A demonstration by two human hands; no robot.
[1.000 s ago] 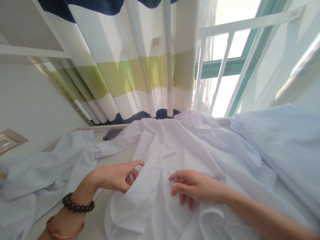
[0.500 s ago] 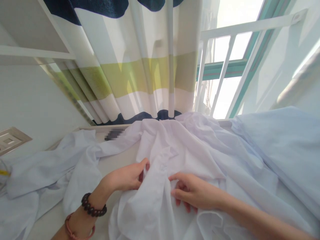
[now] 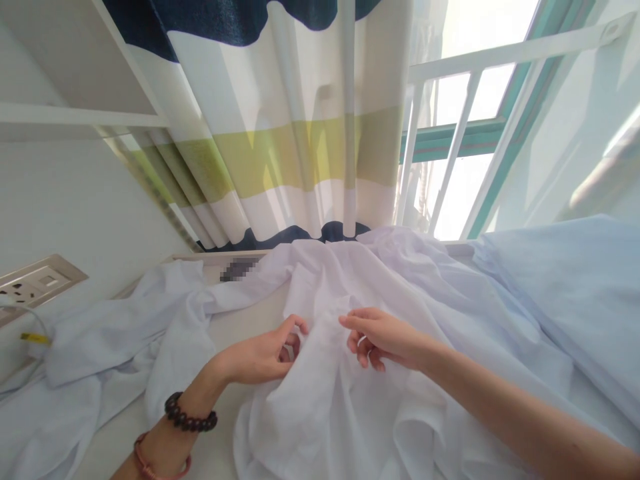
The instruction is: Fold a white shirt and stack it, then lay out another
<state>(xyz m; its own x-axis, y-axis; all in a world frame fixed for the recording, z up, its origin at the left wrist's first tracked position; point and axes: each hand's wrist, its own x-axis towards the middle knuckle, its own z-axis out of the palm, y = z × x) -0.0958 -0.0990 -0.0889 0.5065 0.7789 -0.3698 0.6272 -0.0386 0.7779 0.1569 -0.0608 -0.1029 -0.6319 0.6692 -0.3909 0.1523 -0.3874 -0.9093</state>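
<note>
White cloth (image 3: 320,393) on a pale surface (image 3: 245,320), between left hand (image 3: 260,350) and right hand (image 3: 387,333): handling judged partway, raised along the middle, lower end loose and rumpled. Fingers of both hands curled loosely at its raised part, one hand per side; whether gripping, cannot tell. Also: more white cloth (image 3: 110,327) heaped left, flatter pale cloth (image 3: 575,280) right, both crowding the sides; dark blurred object (image 3: 239,269) and striped curtain (image 3: 300,153) beyond

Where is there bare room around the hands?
Bare surface lies between the left cloth and middle cloth, partly under the left hand; a thin strip borders the right cloth. It's crowded around the right hand, over the middle cloth.
</note>
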